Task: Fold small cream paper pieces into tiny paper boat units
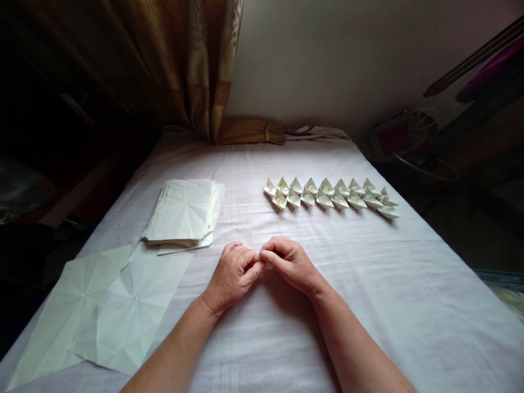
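Both hands are working close together above the pale cloth point(368, 305), fingertips meeting near the middle of the view. The left hand point(234, 274) is pinching with thumb and curled fingers; the right hand point(291, 266) is doing the same from its side. Between them they are gripping a small pale piece point(269, 267) (only a sliver is showing below the right thumb, so its shape is not determinable).

Beyond the right hand, two adjoining rows of folded paper shapes point(325, 188) are standing with their points up, the pieces at the right end leaning lower. Beyond the left hand, a stack of creased paper point(184, 210) is resting with its edges uneven. Nearer the left forearm, loose creased sheets point(137, 305) are lying flat and overlapping, their fold lines radiating from the centres.

At the far edge, a patterned curtain point(208, 71) is hanging before the wall point(327, 65), and a fringed brown cloth point(249, 132) is lying beside its lower end.
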`<action>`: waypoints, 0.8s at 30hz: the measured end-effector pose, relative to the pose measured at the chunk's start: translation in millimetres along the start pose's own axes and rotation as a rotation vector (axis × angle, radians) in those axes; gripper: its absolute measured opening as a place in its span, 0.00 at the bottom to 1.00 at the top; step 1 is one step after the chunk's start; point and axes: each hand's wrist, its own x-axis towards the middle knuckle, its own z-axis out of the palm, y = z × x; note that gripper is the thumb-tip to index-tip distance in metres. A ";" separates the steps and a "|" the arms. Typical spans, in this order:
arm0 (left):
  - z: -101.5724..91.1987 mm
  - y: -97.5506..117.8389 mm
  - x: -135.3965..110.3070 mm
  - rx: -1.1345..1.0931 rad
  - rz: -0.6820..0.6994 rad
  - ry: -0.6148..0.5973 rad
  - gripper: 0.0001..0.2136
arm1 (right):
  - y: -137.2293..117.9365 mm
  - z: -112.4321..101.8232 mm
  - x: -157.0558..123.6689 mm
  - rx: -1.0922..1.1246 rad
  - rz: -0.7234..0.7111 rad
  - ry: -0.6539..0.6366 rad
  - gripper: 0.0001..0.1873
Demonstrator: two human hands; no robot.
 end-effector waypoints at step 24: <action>-1.6 -1.7 0.5 -0.203 -0.209 0.132 0.09 | -0.9 3.0 0.6 0.004 0.049 -0.013 0.13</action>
